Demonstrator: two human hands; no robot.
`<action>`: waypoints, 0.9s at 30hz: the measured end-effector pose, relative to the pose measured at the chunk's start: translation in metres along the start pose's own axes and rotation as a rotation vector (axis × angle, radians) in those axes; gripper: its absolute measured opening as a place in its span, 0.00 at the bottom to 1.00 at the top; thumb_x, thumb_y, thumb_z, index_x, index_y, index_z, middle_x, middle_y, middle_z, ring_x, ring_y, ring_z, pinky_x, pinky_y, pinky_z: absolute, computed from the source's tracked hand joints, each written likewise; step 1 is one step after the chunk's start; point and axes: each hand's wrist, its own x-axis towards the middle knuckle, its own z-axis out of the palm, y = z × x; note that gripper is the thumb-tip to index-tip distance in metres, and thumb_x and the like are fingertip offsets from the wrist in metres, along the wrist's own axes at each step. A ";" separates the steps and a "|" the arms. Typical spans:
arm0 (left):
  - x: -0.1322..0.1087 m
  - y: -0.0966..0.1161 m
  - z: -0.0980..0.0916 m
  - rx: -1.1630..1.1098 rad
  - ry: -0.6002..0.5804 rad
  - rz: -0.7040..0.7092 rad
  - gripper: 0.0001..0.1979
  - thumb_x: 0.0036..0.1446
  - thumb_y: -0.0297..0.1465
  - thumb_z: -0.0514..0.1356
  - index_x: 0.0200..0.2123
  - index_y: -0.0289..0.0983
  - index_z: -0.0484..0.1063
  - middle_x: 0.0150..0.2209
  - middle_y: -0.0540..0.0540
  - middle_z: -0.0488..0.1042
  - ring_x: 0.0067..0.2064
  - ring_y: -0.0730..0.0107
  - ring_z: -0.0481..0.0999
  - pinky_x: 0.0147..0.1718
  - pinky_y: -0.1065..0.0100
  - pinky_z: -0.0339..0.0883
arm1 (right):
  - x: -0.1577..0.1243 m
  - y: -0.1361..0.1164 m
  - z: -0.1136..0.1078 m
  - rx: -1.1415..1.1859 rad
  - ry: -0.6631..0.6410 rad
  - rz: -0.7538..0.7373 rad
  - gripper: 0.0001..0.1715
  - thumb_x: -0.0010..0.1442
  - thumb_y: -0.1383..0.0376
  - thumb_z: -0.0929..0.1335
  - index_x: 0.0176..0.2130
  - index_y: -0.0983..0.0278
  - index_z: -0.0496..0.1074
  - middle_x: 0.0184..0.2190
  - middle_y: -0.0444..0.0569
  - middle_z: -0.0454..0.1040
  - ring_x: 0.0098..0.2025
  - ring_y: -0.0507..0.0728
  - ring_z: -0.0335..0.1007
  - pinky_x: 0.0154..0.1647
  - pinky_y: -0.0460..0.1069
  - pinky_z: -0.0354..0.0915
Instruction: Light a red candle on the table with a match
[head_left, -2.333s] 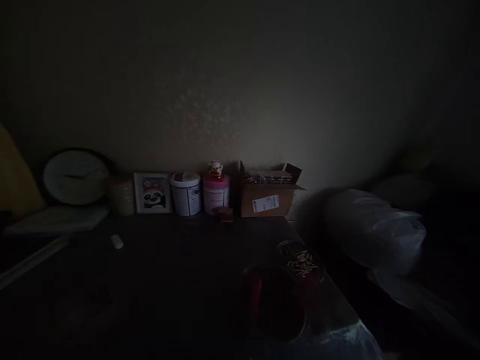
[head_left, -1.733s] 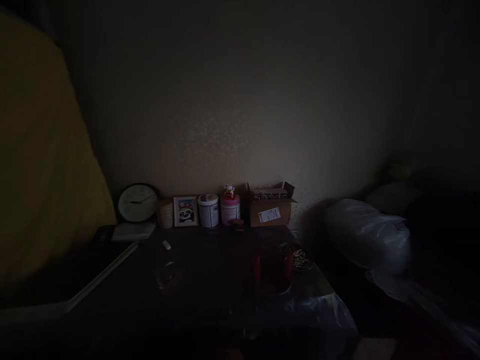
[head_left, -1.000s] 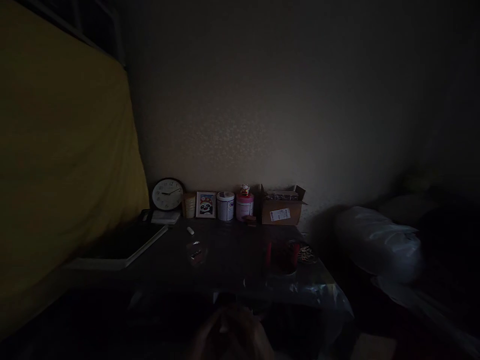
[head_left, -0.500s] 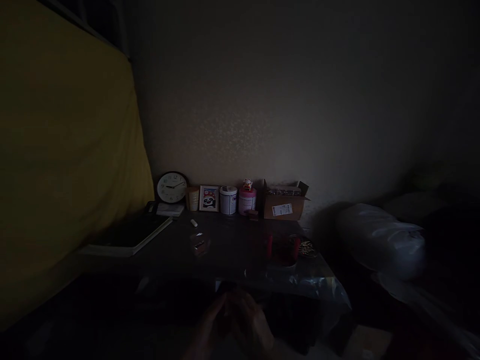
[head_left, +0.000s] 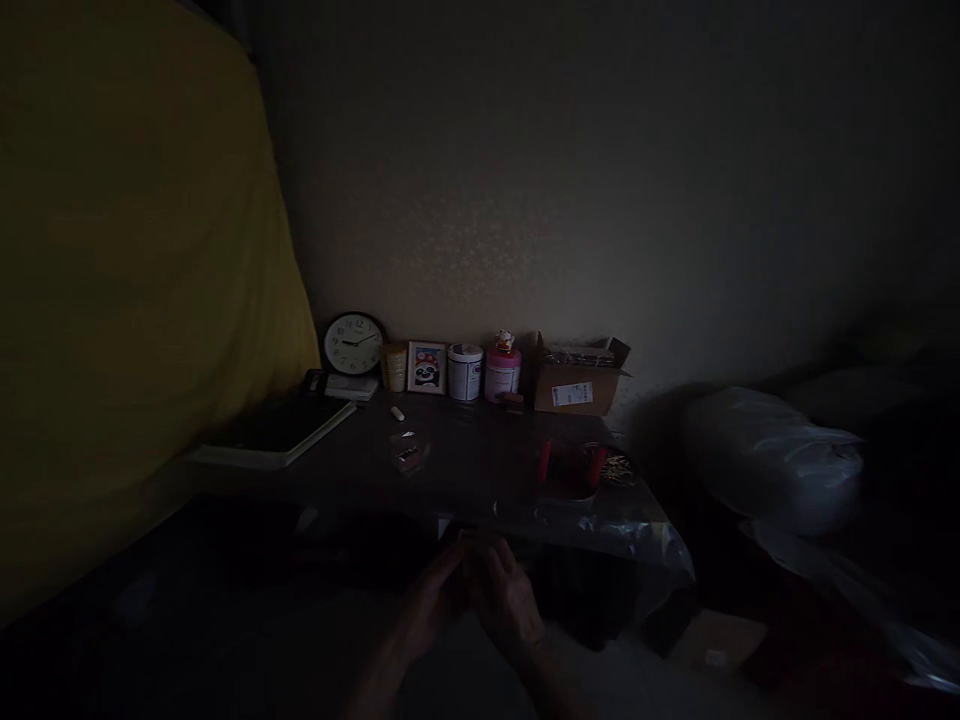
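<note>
head | left hand [head_left: 433, 600], right hand [head_left: 510, 603] touching | both point toward table [head_left: 469, 472]

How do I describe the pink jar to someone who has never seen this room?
At the back of the dark table, small things line the wall. The pink jar stands just left of the open cardboard box; it alone has a figurine on its lid.
</note>
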 end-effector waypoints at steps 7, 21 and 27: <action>0.001 0.000 -0.001 -0.011 -0.059 0.001 0.11 0.53 0.34 0.60 0.37 0.35 0.75 0.32 0.47 0.77 0.36 0.71 0.75 0.38 0.72 0.65 | 0.001 -0.004 -0.004 0.018 -0.002 0.038 0.20 0.59 0.70 0.62 0.51 0.58 0.65 0.45 0.50 0.68 0.44 0.54 0.69 0.42 0.47 0.68; 0.000 0.001 0.001 0.008 -0.055 0.011 0.13 0.53 0.35 0.59 0.42 0.37 0.73 0.33 0.47 0.77 0.37 0.69 0.75 0.39 0.70 0.63 | -0.002 -0.002 0.002 -0.035 -0.004 0.055 0.18 0.62 0.68 0.60 0.51 0.58 0.65 0.42 0.51 0.69 0.45 0.55 0.67 0.43 0.48 0.67; 0.000 0.002 -0.002 0.039 -0.027 0.010 0.12 0.53 0.35 0.59 0.37 0.34 0.74 0.31 0.46 0.77 0.36 0.68 0.74 0.36 0.71 0.63 | 0.005 0.010 -0.014 0.193 -0.101 0.029 0.15 0.58 0.63 0.66 0.47 0.60 0.68 0.45 0.50 0.70 0.48 0.56 0.66 0.48 0.49 0.65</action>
